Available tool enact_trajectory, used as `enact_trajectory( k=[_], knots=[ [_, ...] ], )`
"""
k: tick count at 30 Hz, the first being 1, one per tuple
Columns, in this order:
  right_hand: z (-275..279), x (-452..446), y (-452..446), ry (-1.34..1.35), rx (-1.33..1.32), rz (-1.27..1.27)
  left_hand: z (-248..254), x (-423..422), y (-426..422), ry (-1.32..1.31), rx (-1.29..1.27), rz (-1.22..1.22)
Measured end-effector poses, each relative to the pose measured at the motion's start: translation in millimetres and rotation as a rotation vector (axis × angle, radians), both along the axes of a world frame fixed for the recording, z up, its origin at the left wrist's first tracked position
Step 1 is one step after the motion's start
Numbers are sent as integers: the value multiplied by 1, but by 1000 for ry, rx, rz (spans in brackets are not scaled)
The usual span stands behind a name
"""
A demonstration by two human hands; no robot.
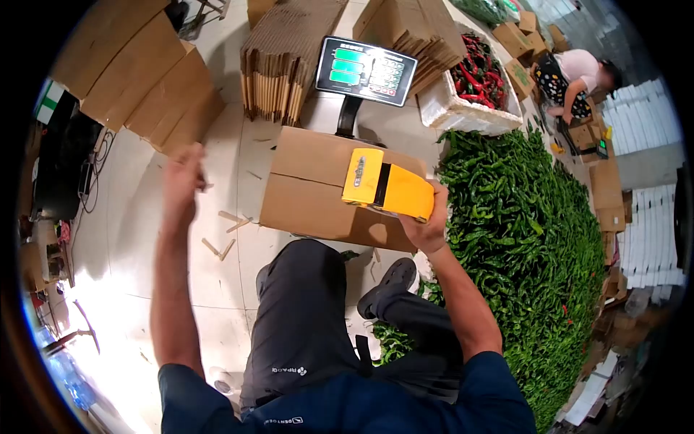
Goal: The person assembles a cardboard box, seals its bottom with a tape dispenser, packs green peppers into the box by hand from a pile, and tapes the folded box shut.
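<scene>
My right hand [426, 223] is closed around the back end of a yellow tape dispenser [406, 191], which is over the right part of a cardboard box [300, 192]. This box lies in front of my knees, its upper face turned to me with a seam across it. Behind it stands a digital scale display [366, 70] on a dark post, its green screens lit. My left hand [186, 175] is off to the left, just below the blurred edge of a cardboard sheet [177, 98]. Its fingers are smeared by motion, so whether it grips anything is unclear.
Green peppers [517, 239] form a large heap at my right. A white foam box [470, 116] of red peppers [477, 72] sits behind it. Flattened cartons [282, 72] stand at the back. Cardboard scraps [220, 246] litter the floor. Another person [575, 72] bends at far right.
</scene>
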State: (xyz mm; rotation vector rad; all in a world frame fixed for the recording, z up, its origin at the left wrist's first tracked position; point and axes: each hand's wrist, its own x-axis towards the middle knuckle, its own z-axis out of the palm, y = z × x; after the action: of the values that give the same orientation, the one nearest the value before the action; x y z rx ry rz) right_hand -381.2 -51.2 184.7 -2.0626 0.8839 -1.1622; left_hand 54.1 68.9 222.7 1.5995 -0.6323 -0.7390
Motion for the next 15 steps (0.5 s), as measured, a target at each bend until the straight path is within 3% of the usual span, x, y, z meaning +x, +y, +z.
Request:
enact_trajectory(
  k=[4,10,15],
  knots=[
    [12,1,4,117,76,28,-86,-13,-15,202,-48,-50],
    [34,23,9,177,183,-4,-115,-15,-10,414,-117,39],
    [27,36,14,238,154,-29,-157,-14,-2,409,-33,23]
  ],
)
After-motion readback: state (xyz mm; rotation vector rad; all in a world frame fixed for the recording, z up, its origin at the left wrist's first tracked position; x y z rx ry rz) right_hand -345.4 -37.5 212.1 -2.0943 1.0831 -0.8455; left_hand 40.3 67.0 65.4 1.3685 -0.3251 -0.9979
